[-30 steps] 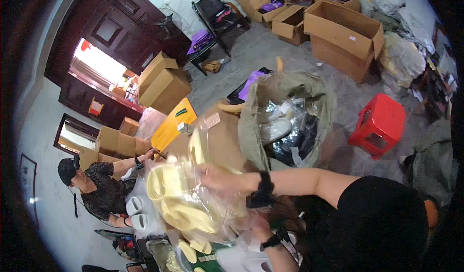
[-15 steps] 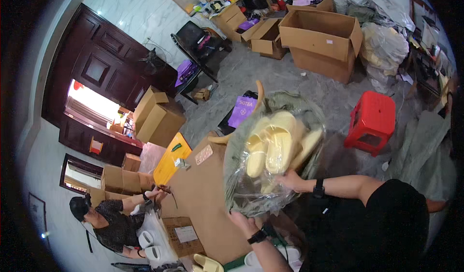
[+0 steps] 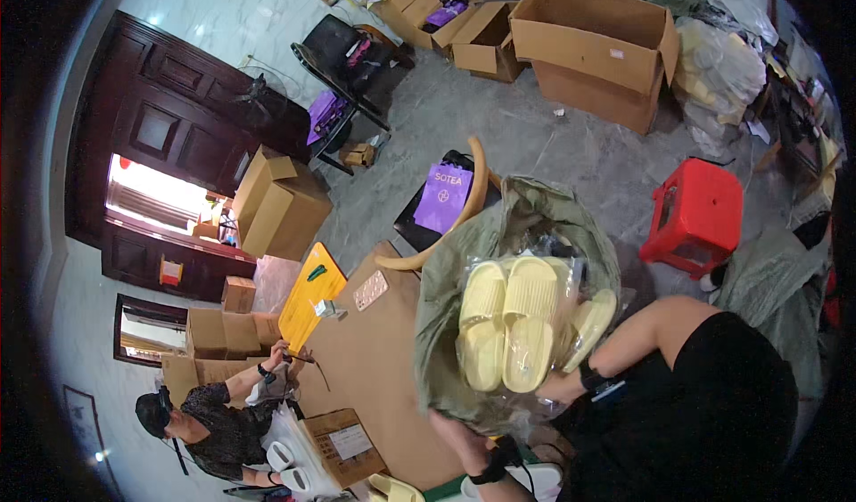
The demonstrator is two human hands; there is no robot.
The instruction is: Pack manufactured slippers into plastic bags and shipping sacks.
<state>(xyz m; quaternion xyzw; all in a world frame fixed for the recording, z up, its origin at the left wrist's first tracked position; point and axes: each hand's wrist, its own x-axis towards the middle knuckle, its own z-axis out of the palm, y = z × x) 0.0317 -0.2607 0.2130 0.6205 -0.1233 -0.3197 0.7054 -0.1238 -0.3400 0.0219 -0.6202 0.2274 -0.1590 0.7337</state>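
A grey-green woven sack [image 3: 437,324] stands wide open before me, with pale yellow slippers in clear plastic bags inside. One bagged pair of slippers [image 3: 508,324] lies uppermost, and my right hand [image 3: 562,388] grips the lower right corner of its bag; some fingertips are hidden. Another yellow slipper [image 3: 591,324] leans against the sack's right side. My left hand [image 3: 456,435] is closed on the sack's near left edge, slightly blurred, with its fingers partly covered by the cloth.
Left of the sack is a brown table [image 3: 374,368] with a phone [image 3: 371,290] and a cardboard box [image 3: 343,447]. A co-worker [image 3: 209,422] is beyond it, near white slippers. A curved wooden chair arm [image 3: 480,176] borders the sack; a red stool [image 3: 695,217] stands right, large carton [image 3: 593,56] behind.
The bagged slippers have come nearer to me and lie flatter, soles toward me. My right hand has moved down and right with them. The sack's mouth has spread wider; the view has shifted.
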